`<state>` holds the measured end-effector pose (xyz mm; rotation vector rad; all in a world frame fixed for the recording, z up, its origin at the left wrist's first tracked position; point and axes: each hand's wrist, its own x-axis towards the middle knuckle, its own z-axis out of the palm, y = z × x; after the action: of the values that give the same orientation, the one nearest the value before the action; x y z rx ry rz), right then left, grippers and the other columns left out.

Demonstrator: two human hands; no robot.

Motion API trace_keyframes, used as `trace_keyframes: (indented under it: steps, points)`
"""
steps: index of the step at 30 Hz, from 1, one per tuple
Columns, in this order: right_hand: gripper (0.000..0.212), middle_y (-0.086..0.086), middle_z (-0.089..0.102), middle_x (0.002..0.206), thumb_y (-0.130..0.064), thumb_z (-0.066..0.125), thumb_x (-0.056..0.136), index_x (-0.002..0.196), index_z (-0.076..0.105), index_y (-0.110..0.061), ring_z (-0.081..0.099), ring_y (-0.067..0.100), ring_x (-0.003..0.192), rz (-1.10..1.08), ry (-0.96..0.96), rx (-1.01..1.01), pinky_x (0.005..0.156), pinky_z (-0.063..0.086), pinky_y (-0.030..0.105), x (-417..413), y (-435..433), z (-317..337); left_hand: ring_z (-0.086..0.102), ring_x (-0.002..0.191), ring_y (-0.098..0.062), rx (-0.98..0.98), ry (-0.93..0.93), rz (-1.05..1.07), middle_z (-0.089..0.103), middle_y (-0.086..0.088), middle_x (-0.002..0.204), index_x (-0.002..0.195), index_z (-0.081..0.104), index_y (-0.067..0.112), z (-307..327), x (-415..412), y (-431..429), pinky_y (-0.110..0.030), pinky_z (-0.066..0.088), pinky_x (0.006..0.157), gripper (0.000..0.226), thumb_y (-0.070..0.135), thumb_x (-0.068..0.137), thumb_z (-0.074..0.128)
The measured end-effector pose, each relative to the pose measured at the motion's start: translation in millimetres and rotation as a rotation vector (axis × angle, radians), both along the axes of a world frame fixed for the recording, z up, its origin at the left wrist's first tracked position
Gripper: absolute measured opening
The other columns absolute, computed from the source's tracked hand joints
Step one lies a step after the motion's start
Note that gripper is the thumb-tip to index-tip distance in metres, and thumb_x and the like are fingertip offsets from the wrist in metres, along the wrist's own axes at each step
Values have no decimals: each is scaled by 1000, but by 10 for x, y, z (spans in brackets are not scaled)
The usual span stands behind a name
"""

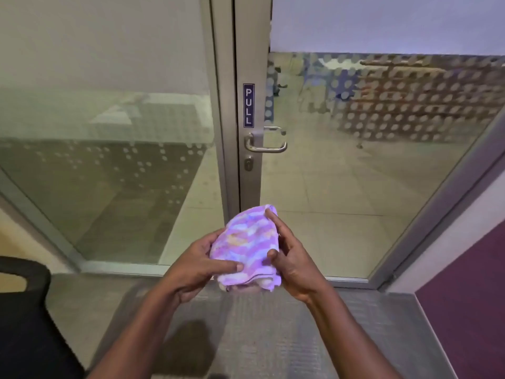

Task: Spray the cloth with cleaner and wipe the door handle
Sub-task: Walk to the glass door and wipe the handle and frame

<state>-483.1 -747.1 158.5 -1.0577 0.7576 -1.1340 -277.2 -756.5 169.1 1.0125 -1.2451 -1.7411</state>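
A folded cloth (244, 246) with pink, purple and white stripes sits between both hands at the middle of the view. My left hand (203, 265) grips its left side, thumb pressed on top. My right hand (291, 262) holds its right side, fingers along the upper edge. The silver lever door handle (266, 147) is mounted on the metal door frame above the cloth, well apart from my hands, with a keyhole (248, 164) just below it. No spray bottle is in view.
A blue PULL sign (248, 105) sits above the handle. Glass panels with dotted film flank the door frame (226, 77). A black chair (24, 310) stands at the lower left. A purple wall (470, 310) borders the right.
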Motion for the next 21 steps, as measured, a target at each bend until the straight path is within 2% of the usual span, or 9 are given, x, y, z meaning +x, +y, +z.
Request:
trace_keyframes:
  steps: [2, 3, 5, 7, 10, 15, 18, 20, 21]
  points:
    - [114, -3, 50, 144, -40, 92, 50, 147, 34, -25, 52, 21, 129, 29, -32, 6, 91, 54, 35, -128, -158, -26, 68, 102, -33, 17, 22, 4, 69, -21, 117, 117, 66, 9, 1, -98, -186, -39, 59, 81, 61, -9, 60, 79]
    - [116, 0, 50, 144, -28, 95, 50, 148, 33, -25, 53, 22, 127, 39, -45, 8, 86, 56, 33, -186, -240, -35, 68, 101, -32, 25, 38, 7, 69, -22, 116, 114, 68, 8, -1, -149, -277, -38, 59, 81, 59, -8, 59, 80]
    - [115, 5, 49, 144, 0, 89, 50, 148, 33, -24, 55, 25, 122, 29, -47, 19, 74, 58, 31, -289, -425, -75, 68, 102, -32, 36, 57, 0, 68, -24, 117, 114, 67, 5, -3, -257, -462, -38, 59, 82, 60, -4, 57, 82]
    - [109, 8, 53, 140, 7, 81, 50, 146, 36, -21, 56, 25, 120, 1, -54, 27, 76, 58, 33, -388, -636, -125, 67, 101, -32, 37, 36, -14, 68, -24, 116, 117, 64, 0, -1, -367, -653, -36, 59, 77, 62, -1, 58, 82]
    - [99, 9, 56, 137, 5, 82, 52, 140, 43, -20, 53, 27, 126, -22, -121, 24, 89, 55, 38, -542, -934, -203, 68, 97, -31, 23, 16, -14, 69, -24, 111, 115, 65, -1, -9, -570, -913, -33, 58, 72, 58, 0, 59, 81]
    - [98, 17, 55, 137, -9, 92, 53, 138, 43, -16, 55, 31, 123, 25, -293, 69, 89, 55, 39, -852, -1368, -249, 69, 100, -32, -18, 10, 60, 69, -24, 113, 116, 62, -2, -13, -1018, -1309, -33, 57, 77, 66, -3, 54, 84]
    - [100, 17, 49, 143, -22, 91, 60, 143, 36, -22, 48, 35, 130, 42, -329, 99, 100, 45, 55, -1020, -1615, -315, 69, 101, -32, -44, -19, 136, 70, -22, 112, 117, 61, 0, -54, -1256, -1512, -34, 58, 77, 72, -3, 50, 86]
    - [94, 20, 47, 143, -28, 88, 65, 143, 36, -23, 45, 40, 131, 35, -332, 107, 102, 33, 66, -1089, -1718, -355, 69, 103, -33, -35, -24, 174, 70, -22, 113, 119, 60, 1, -111, -1370, -1603, -36, 58, 79, 76, -2, 48, 87]
    - [92, 22, 48, 142, -30, 88, 65, 142, 38, -21, 46, 43, 130, 20, -335, 117, 100, 33, 67, -1116, -1757, -369, 68, 104, -34, -23, -19, 188, 69, -23, 114, 120, 59, 1, -139, -1418, -1642, -37, 58, 81, 77, -1, 48, 88]
